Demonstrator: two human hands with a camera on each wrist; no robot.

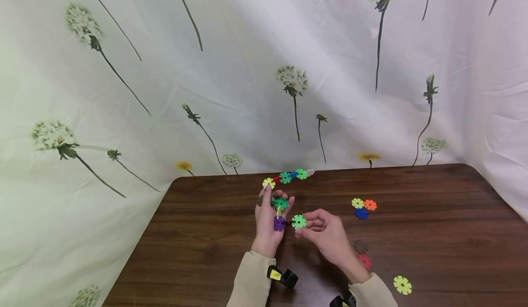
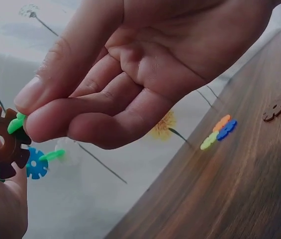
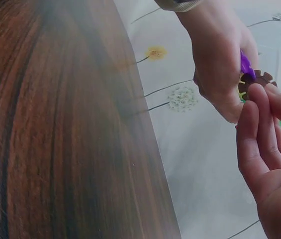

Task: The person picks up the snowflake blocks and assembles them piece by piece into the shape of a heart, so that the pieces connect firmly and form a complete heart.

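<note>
My left hand (image 1: pixel 265 233), palm up, holds a chain of slotted plastic snowflake discs. Its thumb lies on a yellow disc (image 1: pixel 269 183); from there the chain runs right through red, teal (image 1: pixel 285 178), blue and green (image 1: pixel 301 174) to a clear disc (image 1: pixel 311 172). Over the palm lie a green disc (image 1: pixel 281 203), a thin yellow one and a purple disc (image 1: pixel 279 223). A brown disc (image 2: pixel 3 142) joins the purple one to a light green disc (image 1: pixel 299 222). Thumb and fingers of my right hand (image 1: pixel 330 236) pinch this light green disc; they partly hide it in the left wrist view.
On the dark wooden table (image 1: pixel 198 233), loose yellow (image 1: pixel 357 203), orange (image 1: pixel 370 205) and blue (image 1: pixel 361 213) discs lie together at right. Nearer are a brown disc (image 1: pixel 360 246), a red disc (image 1: pixel 365 261) and a yellow-green disc (image 1: pixel 402 285). A dandelion-print cloth (image 1: pixel 247 91) hangs behind.
</note>
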